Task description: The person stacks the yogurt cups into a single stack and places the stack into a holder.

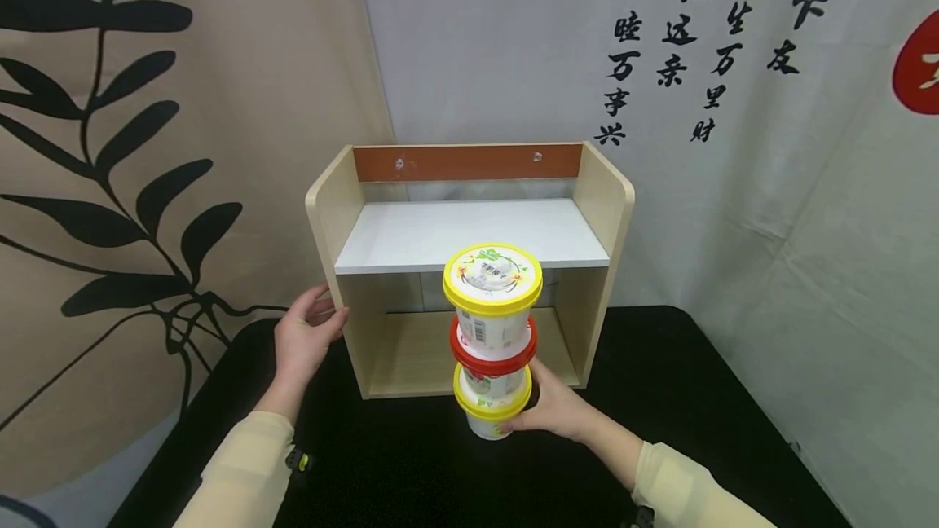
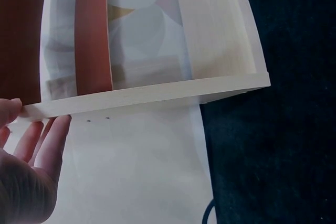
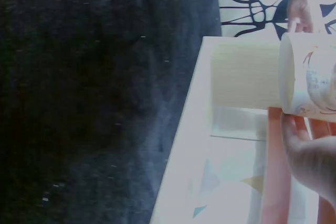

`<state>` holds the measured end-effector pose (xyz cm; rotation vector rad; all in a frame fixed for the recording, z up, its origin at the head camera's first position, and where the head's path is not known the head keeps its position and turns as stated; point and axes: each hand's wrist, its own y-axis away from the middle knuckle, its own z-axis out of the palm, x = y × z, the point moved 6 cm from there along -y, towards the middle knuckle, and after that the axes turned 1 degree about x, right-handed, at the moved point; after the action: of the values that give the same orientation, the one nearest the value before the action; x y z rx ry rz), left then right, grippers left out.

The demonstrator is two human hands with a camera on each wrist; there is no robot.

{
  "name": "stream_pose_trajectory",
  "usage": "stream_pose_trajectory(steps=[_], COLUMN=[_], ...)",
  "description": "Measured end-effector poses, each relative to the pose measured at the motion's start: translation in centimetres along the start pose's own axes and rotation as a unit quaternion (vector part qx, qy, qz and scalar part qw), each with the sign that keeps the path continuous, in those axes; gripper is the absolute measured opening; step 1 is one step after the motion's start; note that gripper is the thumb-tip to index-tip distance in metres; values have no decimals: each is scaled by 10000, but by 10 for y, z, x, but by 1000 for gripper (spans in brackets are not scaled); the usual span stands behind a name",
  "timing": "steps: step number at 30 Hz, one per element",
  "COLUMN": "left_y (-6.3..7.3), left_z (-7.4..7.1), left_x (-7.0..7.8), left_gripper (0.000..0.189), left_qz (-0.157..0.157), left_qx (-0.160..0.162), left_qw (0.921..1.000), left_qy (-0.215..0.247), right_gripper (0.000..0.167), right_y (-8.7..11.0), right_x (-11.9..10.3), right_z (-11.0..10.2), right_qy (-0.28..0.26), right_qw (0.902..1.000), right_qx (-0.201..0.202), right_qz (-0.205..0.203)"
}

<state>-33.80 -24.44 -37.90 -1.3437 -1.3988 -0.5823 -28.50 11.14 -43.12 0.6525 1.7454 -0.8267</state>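
Note:
A small two-tier wooden shelf [image 1: 469, 236] stands on the black table. My left hand [image 1: 308, 341] pinches the front edge of its left side panel [image 2: 152, 94], thumb on one face and fingers on the other. In front of the shelf rises a stack of three white tubs. The top tub [image 1: 493, 334] has a yellow lid, the middle tub [image 1: 493, 384] a red one, and the bottom tub [image 1: 486, 428] a yellow one. My right hand [image 1: 553, 407] grips the bottom tub, whose base shows off the table in the right wrist view.
The shelf has a white upper board [image 1: 469, 226], a pale lower board [image 1: 418, 349] and a brown back rail [image 1: 469, 163]. Behind it hang a light curtain with Chinese characters [image 1: 689, 47] and one with a dark leaf print [image 1: 95, 218]. The black table [image 1: 645, 406] extends right and forward.

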Motion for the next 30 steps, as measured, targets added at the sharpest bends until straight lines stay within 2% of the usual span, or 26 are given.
stream_pose_trajectory(steps=[15,25,30], left_y=[0,0,0], left_z=[0,0,0], left_x=[1,0,0], left_gripper=[53,53,54], left_qz=[17,-2,-22], left_qx=[17,5,-10], left_qw=[9999,10000,10000], left_qy=[-111,-69,-69], right_gripper=[78,77,75], right_y=[-16,-28,-33], right_x=[-45,-67,-77], right_z=[-15,-19,-24], right_qy=[139,215,484], right_qw=[9984,9984,9979], right_qx=[193,73,250], right_qz=[-519,-526,-341])
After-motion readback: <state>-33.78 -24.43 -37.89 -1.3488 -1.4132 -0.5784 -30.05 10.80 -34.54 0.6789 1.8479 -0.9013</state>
